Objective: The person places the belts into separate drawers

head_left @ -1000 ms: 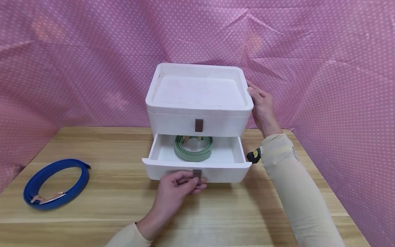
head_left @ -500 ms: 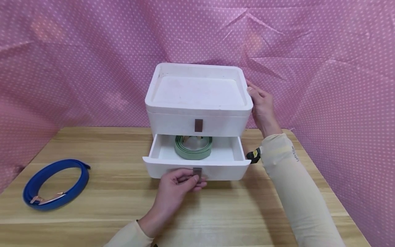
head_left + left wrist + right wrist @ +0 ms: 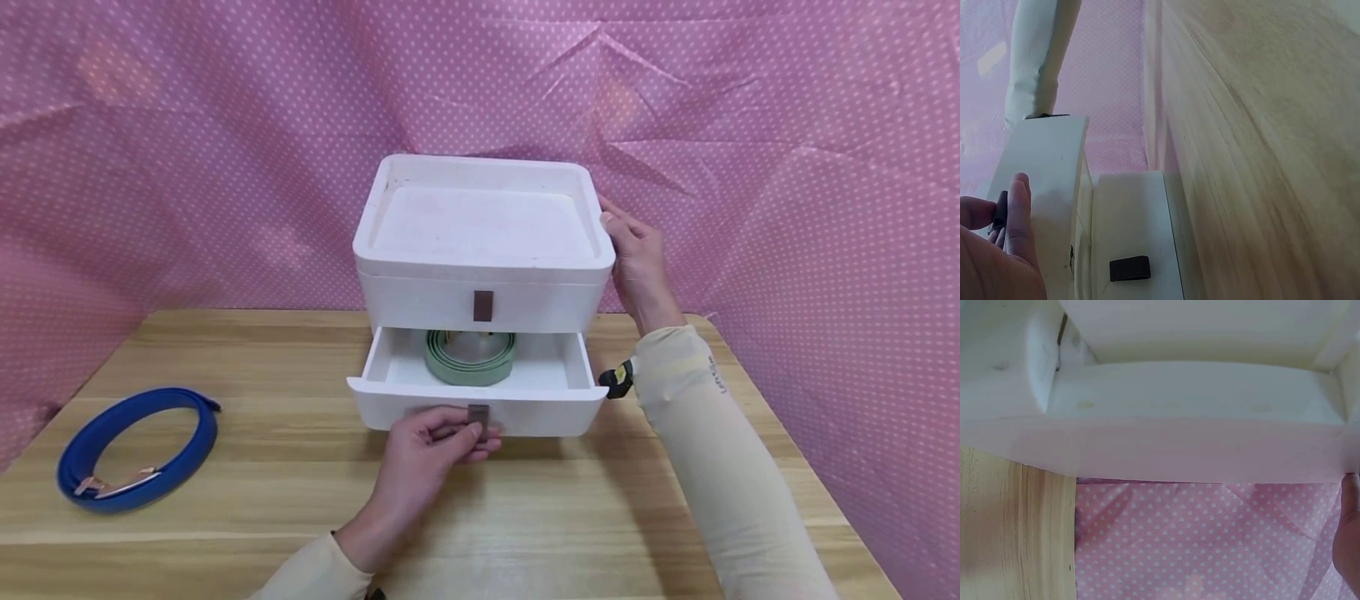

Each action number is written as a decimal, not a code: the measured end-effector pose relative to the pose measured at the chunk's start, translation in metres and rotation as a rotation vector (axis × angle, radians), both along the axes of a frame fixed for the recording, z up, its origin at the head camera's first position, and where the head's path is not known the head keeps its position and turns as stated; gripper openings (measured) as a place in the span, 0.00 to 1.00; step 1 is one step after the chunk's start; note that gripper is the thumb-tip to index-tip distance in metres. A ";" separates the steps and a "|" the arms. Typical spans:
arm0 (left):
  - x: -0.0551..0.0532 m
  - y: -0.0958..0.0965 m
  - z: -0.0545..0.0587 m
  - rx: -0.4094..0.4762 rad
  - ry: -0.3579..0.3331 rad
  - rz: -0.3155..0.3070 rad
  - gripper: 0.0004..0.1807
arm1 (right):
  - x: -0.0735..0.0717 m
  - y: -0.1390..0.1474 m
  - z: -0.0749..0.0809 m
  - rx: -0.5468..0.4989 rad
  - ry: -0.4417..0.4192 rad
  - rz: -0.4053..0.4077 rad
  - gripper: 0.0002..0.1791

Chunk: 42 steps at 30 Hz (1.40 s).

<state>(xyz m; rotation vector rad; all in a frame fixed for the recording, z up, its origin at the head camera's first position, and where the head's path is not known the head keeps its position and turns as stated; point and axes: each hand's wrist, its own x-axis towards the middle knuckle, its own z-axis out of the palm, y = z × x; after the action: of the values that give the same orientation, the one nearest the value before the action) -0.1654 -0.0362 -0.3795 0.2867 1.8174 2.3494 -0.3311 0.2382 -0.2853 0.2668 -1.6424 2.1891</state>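
Note:
A white drawer chest (image 3: 483, 262) stands mid-table in the head view, one drawer (image 3: 543, 367) pulled out. My left hand (image 3: 420, 454) pinches the brown pull tab (image 3: 478, 421) of that drawer between thumb and fingers. Inside lies a coiled green belt (image 3: 468, 371), its gold buckle partly hidden under the upper drawer. My right hand (image 3: 639, 258) rests against the chest's right side near the top, some of its fingers hidden behind it. In the left wrist view, another closed drawer front (image 3: 1138, 219) with a dark tab sits between the drawn-out one and the table.
A coiled blue belt (image 3: 138, 450) with a gold-coloured buckle lies on the wooden table (image 3: 285, 467) at the left. The chest's top is a shallow tray (image 3: 483, 221). Pink dotted cloth (image 3: 480, 75) hangs behind and at both sides.
The drawer has slid slightly back into the chest, my left hand moving with it on the tab. My right hand stays against the chest's side.

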 end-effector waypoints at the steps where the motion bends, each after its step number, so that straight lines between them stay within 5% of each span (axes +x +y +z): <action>1: 0.000 0.000 0.000 0.000 -0.001 0.000 0.08 | 0.000 0.000 0.000 0.002 0.000 0.000 0.09; 10: -0.003 0.001 0.002 -0.015 0.013 0.000 0.08 | 0.001 0.001 0.001 0.022 0.005 0.012 0.20; 42: -0.014 0.007 -0.001 -0.007 0.008 0.023 0.07 | 0.001 0.000 -0.001 0.011 0.026 0.015 0.20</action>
<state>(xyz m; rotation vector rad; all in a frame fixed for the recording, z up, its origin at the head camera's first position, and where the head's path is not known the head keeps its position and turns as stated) -0.1799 -0.0292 -0.3801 0.2763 1.8412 2.3604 -0.3306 0.2386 -0.2863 0.3098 -1.6437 2.1791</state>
